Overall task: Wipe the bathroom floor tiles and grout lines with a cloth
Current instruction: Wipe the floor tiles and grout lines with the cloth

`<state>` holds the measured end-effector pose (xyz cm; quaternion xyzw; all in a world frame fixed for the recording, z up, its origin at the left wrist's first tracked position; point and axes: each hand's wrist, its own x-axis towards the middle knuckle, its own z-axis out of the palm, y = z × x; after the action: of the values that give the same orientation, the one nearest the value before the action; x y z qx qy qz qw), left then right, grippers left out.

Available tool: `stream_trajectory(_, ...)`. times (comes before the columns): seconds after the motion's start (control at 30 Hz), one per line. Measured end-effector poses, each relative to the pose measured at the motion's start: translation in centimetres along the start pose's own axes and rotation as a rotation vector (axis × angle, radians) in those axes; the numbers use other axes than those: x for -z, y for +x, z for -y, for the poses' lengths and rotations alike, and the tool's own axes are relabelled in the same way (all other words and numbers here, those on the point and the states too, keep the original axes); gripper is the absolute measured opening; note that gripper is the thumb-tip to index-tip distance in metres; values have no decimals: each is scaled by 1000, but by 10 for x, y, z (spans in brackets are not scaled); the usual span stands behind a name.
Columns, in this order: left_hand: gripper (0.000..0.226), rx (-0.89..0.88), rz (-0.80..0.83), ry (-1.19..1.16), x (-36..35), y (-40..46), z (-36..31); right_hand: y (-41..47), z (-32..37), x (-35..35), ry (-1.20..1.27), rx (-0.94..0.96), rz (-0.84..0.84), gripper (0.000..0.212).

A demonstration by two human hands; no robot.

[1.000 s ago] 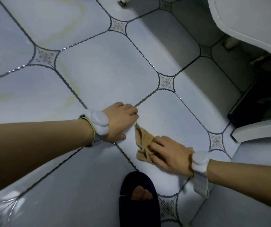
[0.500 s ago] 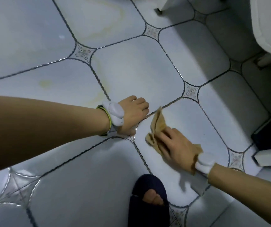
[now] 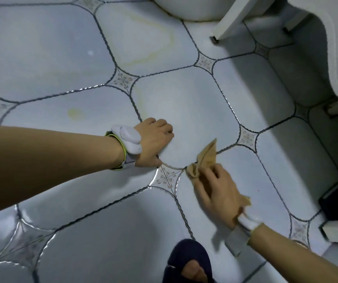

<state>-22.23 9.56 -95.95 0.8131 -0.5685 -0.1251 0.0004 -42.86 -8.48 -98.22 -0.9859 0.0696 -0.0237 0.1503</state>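
Mid-wipe: your right hand [image 3: 218, 193] presses flat, fingers spread, on the tan cloth [image 3: 203, 160] lying over a grout line [image 3: 231, 147], left hand [image 3: 153, 141] braced knuckles-curled on the tile, holding nothing; next, likely sweep along the joint.

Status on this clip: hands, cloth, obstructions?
Right hand flat, pressing tan cloth onto grout line. Left hand braced on tile, fingers curled. Slippered foot close below.
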Motion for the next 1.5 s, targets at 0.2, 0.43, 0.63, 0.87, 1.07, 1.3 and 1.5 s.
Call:
stream_trajectory(0.2,74,5,54,-33,-11,-33,8,21,-29,2,-64,214,83,26)
stream_trajectory(0.43,96,-22,133,-36,-22,-39,6,130,-52,-2,-102,-526,-309,21)
stream_trajectory(0.63,84,-72,87,-19,-23,-39,14,64,18,-33,12,57,-81,24)
stream_trajectory(0.87,87,153,-65,-146,-13,-55,49,140,-54,1,-145,-305,-195,24)
stream_trajectory(1.07,97,363,-75,-195,-5,-54,83,197,13,-27,-43,-377,-297,19)
stream_trajectory(1.3,87,351,-109,-161,-5,-46,91,128,24,-42,13,196,-133,15)
stream_trajectory(1.5,80,386,-98,-143,-3,-50,103,216,-33,-14,-81,-490,-339,18)
